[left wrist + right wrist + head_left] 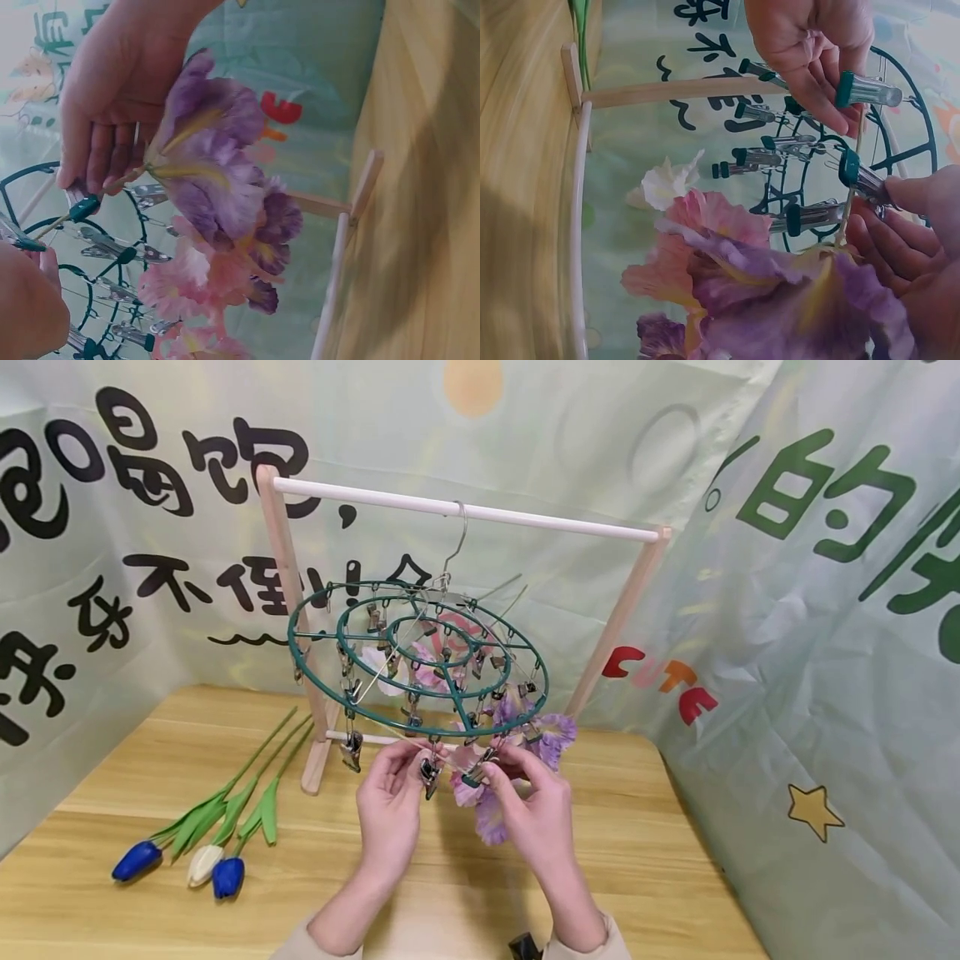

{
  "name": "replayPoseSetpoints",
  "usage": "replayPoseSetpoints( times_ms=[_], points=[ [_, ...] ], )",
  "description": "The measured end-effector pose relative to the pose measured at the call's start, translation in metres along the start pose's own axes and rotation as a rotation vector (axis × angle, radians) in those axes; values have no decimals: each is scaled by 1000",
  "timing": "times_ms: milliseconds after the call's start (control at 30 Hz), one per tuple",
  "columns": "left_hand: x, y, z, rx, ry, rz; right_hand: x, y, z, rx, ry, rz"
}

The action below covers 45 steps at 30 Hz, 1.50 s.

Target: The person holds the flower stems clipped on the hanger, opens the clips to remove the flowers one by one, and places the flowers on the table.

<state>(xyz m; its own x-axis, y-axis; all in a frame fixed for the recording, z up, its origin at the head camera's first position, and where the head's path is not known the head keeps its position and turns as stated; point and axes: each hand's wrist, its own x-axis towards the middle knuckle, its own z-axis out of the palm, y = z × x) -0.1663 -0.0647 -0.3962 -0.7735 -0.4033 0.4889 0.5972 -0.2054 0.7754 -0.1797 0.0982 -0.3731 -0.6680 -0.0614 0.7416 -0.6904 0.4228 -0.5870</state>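
Purple flower point(214, 161) sits beside right fingers point(877, 244) pinching 1 clip point(864, 181), its stem point(859, 146) held by left fingers point(821, 101).

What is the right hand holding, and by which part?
The right hand pinches a silver metal clip with a dark green tip by its bare metal end, opposite that tip.

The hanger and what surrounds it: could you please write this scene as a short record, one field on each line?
Left hand: appears to pinch a thin flower stem
Right hand: pinches a clip
Hanger: green rings, hooked on a white bar
Flowers at hanger: white flower, pink flowers, purple flowers
On the table: two blue tulips, one white tulip
Backdrop: pale, with printed lettering
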Motion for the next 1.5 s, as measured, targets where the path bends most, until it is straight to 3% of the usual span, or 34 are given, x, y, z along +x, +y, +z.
replayPoseSetpoints(
  times_ms=[300,567,900,1267,1500],
  points=[
    [1,10,-1,-87,8,-80,-1,-4,-6,-4,-69,24],
    [0,9,1,-143,-18,-85,0,-4,-7,18,-62,16],
    [0,7,1,-125,4,-72,-2,-2,-7,159,-61,150],
    [1,9,0,-107,13,-119,-1,-2,-7,191,-64,120],
    [2,8,-1,-121,8,-107,-1,-4,-6,228,-61,182]
  ],
)
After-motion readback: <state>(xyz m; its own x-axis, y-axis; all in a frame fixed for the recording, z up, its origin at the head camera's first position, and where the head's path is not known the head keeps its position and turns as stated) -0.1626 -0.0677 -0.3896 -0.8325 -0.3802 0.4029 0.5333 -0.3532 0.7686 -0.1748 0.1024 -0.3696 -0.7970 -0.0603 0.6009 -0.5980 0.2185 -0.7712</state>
